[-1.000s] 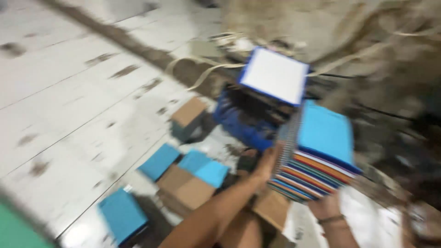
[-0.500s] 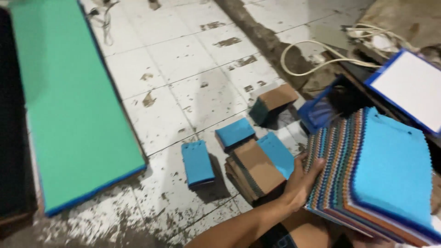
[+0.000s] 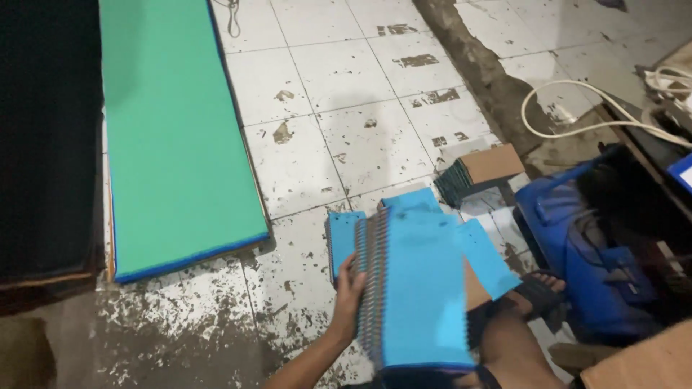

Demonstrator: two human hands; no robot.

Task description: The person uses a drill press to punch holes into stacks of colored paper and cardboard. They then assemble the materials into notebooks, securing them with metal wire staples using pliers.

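left hand (image 3: pixel 349 288) grasps the swatch stack (image 3: pixel 414 288) at its left edge, stack upright above the tiled floor (image 3: pixel 346 144). right hand not visible. blue pads (image 3: pixel 342 238) lie just beyond the grip; green board (image 3: pixel 173 130) far left.

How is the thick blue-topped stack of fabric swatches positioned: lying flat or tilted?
Tilted: the thick blue-topped stack of fabric swatches leans on edge, layered side against the left hand.
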